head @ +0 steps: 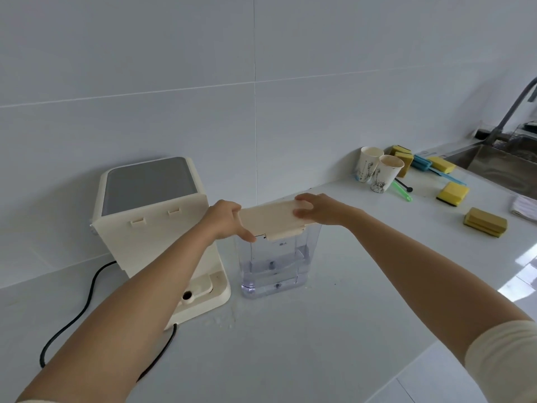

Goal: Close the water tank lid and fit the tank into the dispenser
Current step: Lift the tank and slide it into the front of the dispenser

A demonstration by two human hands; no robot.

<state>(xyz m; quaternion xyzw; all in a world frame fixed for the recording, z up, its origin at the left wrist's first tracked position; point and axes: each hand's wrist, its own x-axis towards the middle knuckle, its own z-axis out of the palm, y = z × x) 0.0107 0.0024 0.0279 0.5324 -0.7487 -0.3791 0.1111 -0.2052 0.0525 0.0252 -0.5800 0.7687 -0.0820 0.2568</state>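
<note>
A clear water tank [276, 266], partly filled with water, stands on the white counter just right of the cream dispenser [154, 228]. A cream lid [270, 218] lies flat across the tank's top. My left hand [225, 221] grips the lid's left end, thumb under its front edge. My right hand [318, 209] holds the lid's right end, fingers curled over the top. The dispenser's back faces me, with its base socket [187, 295] showing beside my left forearm.
A black power cord [84, 309] trails from the dispenser over the counter at left. Two paper cups [377, 171], several yellow sponges [453, 193] and a blue brush [430, 165] lie at the back right. A sink [502, 167] with a faucet is at far right.
</note>
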